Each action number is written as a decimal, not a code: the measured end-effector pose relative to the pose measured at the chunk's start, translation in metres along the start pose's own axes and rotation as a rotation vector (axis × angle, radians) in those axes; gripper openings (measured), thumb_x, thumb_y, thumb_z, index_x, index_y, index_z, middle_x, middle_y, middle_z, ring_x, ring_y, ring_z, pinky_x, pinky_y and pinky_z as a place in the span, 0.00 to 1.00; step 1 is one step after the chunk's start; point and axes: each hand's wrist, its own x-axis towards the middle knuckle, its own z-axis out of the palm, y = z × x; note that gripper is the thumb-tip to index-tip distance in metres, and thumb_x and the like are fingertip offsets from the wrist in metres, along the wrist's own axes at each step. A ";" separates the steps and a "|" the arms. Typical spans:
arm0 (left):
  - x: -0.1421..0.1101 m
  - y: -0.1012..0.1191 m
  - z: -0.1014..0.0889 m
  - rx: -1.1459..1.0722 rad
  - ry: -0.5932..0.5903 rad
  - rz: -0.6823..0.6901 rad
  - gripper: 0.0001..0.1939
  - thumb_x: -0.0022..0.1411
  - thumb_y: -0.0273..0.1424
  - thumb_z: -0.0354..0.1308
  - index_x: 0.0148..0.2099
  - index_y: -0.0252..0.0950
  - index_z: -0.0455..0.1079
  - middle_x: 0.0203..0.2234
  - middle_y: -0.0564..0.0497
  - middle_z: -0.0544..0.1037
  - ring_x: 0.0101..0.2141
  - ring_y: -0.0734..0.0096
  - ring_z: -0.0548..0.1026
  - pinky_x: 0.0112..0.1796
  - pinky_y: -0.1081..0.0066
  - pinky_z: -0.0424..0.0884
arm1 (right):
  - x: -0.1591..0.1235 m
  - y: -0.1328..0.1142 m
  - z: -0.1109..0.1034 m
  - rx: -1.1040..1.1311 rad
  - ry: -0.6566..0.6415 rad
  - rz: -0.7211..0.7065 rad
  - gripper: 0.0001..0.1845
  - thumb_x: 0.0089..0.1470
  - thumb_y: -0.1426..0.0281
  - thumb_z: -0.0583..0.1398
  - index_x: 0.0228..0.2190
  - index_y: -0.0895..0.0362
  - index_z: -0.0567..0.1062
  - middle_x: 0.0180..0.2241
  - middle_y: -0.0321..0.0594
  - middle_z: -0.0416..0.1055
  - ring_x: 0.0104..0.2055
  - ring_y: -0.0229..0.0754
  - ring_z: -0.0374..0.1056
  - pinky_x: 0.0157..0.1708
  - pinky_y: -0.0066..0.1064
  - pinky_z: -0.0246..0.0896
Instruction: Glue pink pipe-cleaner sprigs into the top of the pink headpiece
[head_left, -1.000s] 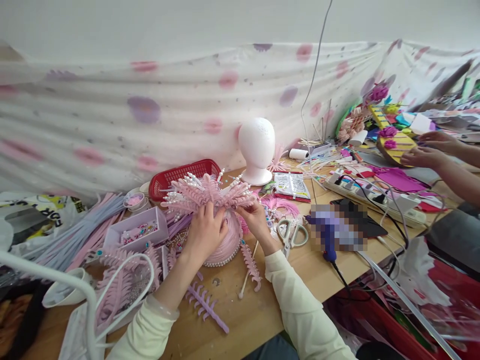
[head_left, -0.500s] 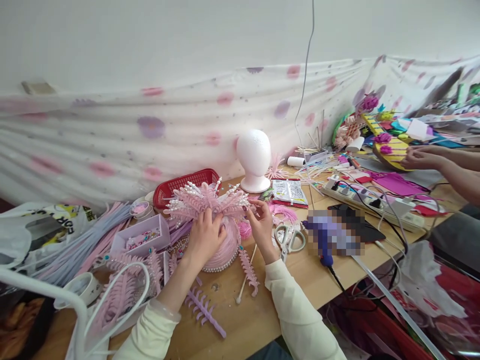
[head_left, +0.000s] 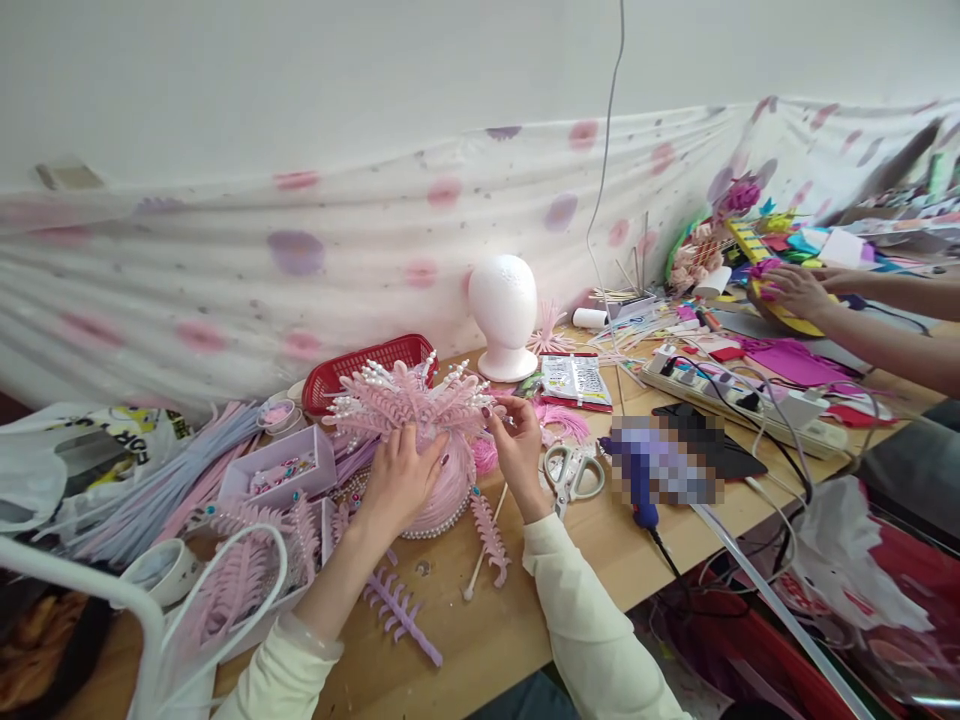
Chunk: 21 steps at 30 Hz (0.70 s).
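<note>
A pink headdress [head_left: 409, 400] of fuzzy chenille fronds and white pearl sprays sits on the table, over a rounded pink base edged with pearls. My left hand [head_left: 405, 475] lies closed on its near side, fingertips tucked among the fronds. At its right edge, my right hand [head_left: 517, 445] pinches the end of a frond between thumb and fingers; the fingertips are partly hidden. A loose pink frond [head_left: 490, 540] and a lilac frond [head_left: 405, 620] lie in front. Scissors [head_left: 572, 475] with pale handles rest right of my right hand.
Behind stand a white foam head [head_left: 504, 315] and a red basket [head_left: 319, 385]. On the left are a lilac box [head_left: 281, 480] of beads and bundled stems [head_left: 176, 490]. A blue glue gun [head_left: 643, 500] and a power strip [head_left: 750, 405] lie right, near a co-worker's hands [head_left: 799, 292].
The view has shifted slightly. My hands stay on the headdress, with little movement of the fingers. The co-worker's hands have moved left onto the yellow piece.
</note>
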 end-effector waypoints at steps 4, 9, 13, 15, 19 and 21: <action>-0.008 -0.001 -0.002 -0.088 0.045 -0.015 0.20 0.67 0.29 0.50 0.60 0.37 0.68 0.50 0.37 0.68 0.49 0.49 0.68 0.47 0.54 0.69 | -0.001 0.000 -0.003 -0.045 0.004 0.013 0.15 0.53 0.60 0.64 0.39 0.55 0.72 0.40 0.42 0.72 0.41 0.43 0.69 0.39 0.34 0.68; -0.017 0.001 0.006 -0.207 0.160 -0.116 0.18 0.65 0.30 0.53 0.56 0.32 0.70 0.48 0.36 0.69 0.48 0.49 0.68 0.49 0.52 0.69 | -0.003 -0.006 -0.005 -0.113 0.076 0.024 0.14 0.54 0.60 0.63 0.39 0.56 0.73 0.40 0.43 0.71 0.40 0.43 0.69 0.38 0.34 0.67; -0.015 0.006 0.008 -0.197 0.182 -0.145 0.19 0.66 0.31 0.53 0.58 0.34 0.70 0.50 0.36 0.67 0.50 0.48 0.67 0.50 0.52 0.68 | -0.002 -0.005 -0.007 -0.185 0.149 -0.024 0.12 0.56 0.61 0.60 0.37 0.56 0.72 0.37 0.42 0.72 0.38 0.43 0.68 0.35 0.32 0.64; -0.009 0.007 0.006 -0.155 0.152 -0.130 0.20 0.67 0.32 0.52 0.59 0.38 0.70 0.52 0.36 0.66 0.50 0.47 0.67 0.48 0.51 0.68 | -0.002 -0.004 -0.010 -0.235 0.192 -0.064 0.10 0.58 0.61 0.58 0.36 0.56 0.72 0.36 0.41 0.72 0.38 0.43 0.67 0.36 0.33 0.62; 0.004 0.008 0.003 -0.092 0.086 -0.129 0.18 0.67 0.34 0.52 0.56 0.38 0.71 0.51 0.36 0.67 0.49 0.46 0.68 0.46 0.51 0.68 | -0.004 -0.006 -0.016 -0.278 0.170 -0.121 0.08 0.60 0.64 0.55 0.35 0.54 0.71 0.33 0.38 0.70 0.36 0.43 0.66 0.38 0.35 0.60; 0.005 0.007 0.005 -0.114 0.102 -0.138 0.18 0.66 0.35 0.53 0.55 0.35 0.70 0.50 0.36 0.69 0.49 0.46 0.69 0.46 0.52 0.68 | -0.006 -0.009 -0.019 -0.337 0.063 -0.192 0.05 0.59 0.66 0.56 0.33 0.54 0.71 0.31 0.37 0.69 0.34 0.42 0.65 0.36 0.34 0.59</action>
